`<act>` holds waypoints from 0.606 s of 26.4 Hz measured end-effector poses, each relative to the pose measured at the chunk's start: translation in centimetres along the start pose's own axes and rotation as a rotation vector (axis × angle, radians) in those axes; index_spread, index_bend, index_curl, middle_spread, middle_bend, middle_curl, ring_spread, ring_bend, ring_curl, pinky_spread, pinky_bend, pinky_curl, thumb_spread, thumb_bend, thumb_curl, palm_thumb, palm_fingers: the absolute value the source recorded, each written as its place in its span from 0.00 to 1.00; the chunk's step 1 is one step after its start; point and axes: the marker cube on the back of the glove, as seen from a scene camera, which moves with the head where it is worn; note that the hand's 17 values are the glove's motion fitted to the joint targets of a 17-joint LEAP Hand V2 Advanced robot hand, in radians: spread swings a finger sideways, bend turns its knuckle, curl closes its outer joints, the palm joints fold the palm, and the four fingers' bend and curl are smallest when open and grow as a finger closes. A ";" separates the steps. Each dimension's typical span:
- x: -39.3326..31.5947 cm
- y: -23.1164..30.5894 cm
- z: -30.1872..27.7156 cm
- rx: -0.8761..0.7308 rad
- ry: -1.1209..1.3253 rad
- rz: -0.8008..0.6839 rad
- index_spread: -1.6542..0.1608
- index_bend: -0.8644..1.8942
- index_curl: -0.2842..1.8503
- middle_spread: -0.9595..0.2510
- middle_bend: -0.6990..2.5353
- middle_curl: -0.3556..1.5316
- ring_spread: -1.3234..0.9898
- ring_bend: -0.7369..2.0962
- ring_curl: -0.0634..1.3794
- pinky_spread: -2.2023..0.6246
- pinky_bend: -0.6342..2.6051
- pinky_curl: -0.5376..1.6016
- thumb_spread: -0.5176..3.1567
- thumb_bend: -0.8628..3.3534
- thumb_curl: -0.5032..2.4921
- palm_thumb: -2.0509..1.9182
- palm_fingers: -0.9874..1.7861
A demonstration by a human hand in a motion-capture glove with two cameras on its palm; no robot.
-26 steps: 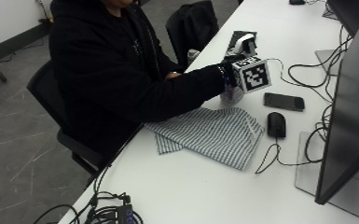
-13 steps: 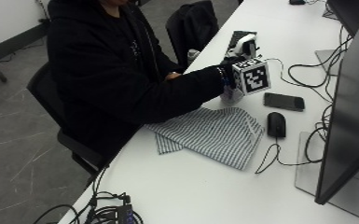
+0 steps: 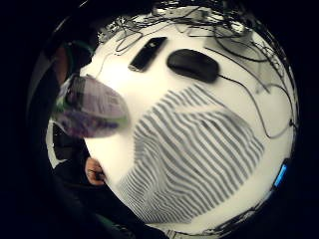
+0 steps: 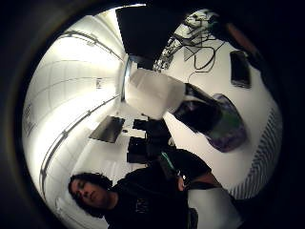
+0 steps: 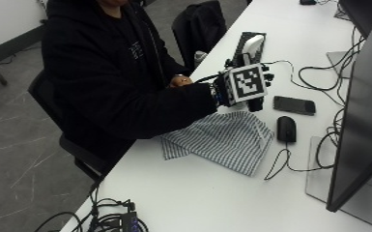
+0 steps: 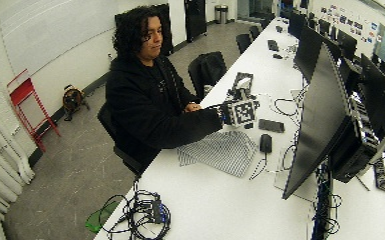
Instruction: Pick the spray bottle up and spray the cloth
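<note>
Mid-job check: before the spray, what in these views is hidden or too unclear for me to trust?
- Right hand: in the outside view the marker cube covers the fingers, so the trigger grip is unseen.
- Spray bottle: nozzle opening not visible in either palm view; the body is blurred in the little-finger view.
- Striped cloth: its near edge is hidden behind the sleeve in the outside view; wet or dry, impossible to tell.

Cloth (image 5: 221, 140) on table (image 5: 192, 203), mouse (image 5: 286, 128) beside, phone (image 5: 294, 105) behind.

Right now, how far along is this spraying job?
Picked up: the gloved right hand holds the spray bottle lifted off the table, above the striped cloth's far edge. Still to do: spraying; no mist or wet patch shows on the cloth.
</note>
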 end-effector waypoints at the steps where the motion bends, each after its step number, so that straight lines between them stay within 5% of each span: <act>1: 0.5 1.1 -0.8 -0.002 0.073 0.002 0.72 0.34 0.32 0.66 0.29 0.40 0.49 0.41 0.31 0.77 0.37 0.45 0.36 0.19 0.34 0.66 0.53; 8: 1.4 8.4 -5.3 -0.050 0.519 -0.008 0.71 0.35 0.29 0.67 0.27 0.38 0.50 0.40 0.28 0.80 0.37 0.44 0.37 0.19 0.32 0.65 0.51; 16: 0.1 14.7 -5.8 -0.110 0.645 -0.022 0.70 0.35 0.27 0.68 0.27 0.37 0.50 0.41 0.28 0.82 0.36 0.43 0.38 0.19 0.31 0.64 0.50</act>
